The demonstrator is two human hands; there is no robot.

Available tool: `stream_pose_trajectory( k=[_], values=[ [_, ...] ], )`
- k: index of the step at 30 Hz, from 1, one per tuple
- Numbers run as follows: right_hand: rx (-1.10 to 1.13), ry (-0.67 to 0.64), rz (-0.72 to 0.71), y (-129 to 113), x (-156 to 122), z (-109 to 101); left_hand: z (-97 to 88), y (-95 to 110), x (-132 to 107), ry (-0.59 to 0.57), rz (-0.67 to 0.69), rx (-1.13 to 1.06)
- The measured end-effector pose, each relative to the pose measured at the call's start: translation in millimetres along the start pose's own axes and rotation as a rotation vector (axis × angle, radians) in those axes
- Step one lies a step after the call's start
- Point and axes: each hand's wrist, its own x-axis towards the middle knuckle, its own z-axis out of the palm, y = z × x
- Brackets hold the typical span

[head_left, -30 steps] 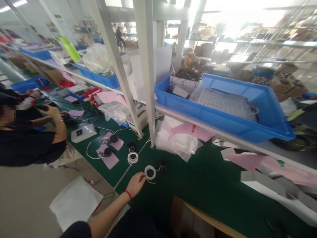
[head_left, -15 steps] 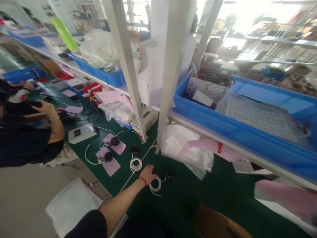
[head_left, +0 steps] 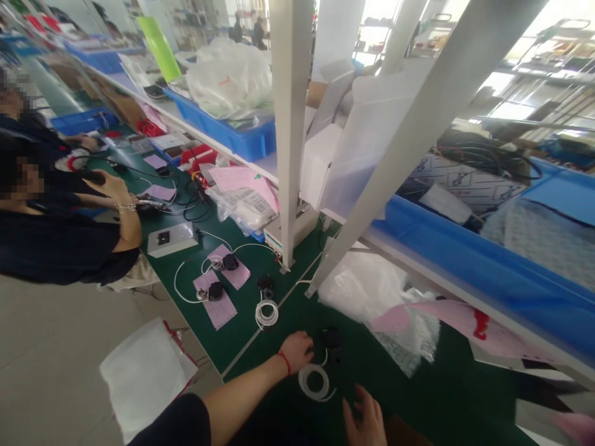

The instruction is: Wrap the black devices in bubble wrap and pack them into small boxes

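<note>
My left hand (head_left: 297, 351), with a red string bracelet at the wrist, is over the green table (head_left: 260, 354) just above and left of a coil of white cable (head_left: 313, 383). Its fingers are loosely bent and apart, and I see nothing in them. The cable runs up to a black device (head_left: 331, 342) lying on the table. My right hand (head_left: 365, 418) is low in the view, to the right of the coil. Its thumb and fingers are spread, holding nothing. A second coiled cable (head_left: 266, 314) with a black device (head_left: 265, 286) lies farther off to the left.
Two more devices lie on pink sheets (head_left: 222, 308) at the left, near a grey box (head_left: 172, 239). Shelf posts (head_left: 291, 136) and a blue bin (head_left: 418, 223) stand ahead. Clear plastic bags (head_left: 367, 279) lie under the shelf. Two people sit at the left; one sleeve (head_left: 65, 241) shows.
My left hand has come off the near coil and sits slightly above it. My right hand has entered from below. The view has turned left.
</note>
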Motion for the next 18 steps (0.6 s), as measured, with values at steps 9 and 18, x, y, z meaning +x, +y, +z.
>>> stream_pose_trajectory(
  k=[9, 18],
  values=[
    [-0.384, -0.292, 0.089, -16.8, 75.4, 67.7, -101.0, -97.1, 28.5, 0.466, -0.405, 0.023],
    [-0.308, -0.253, 0.162, -14.2, 52.4, 71.7, -81.9, -95.6, 27.2, 0.27, -0.267, 0.054]
  ],
)
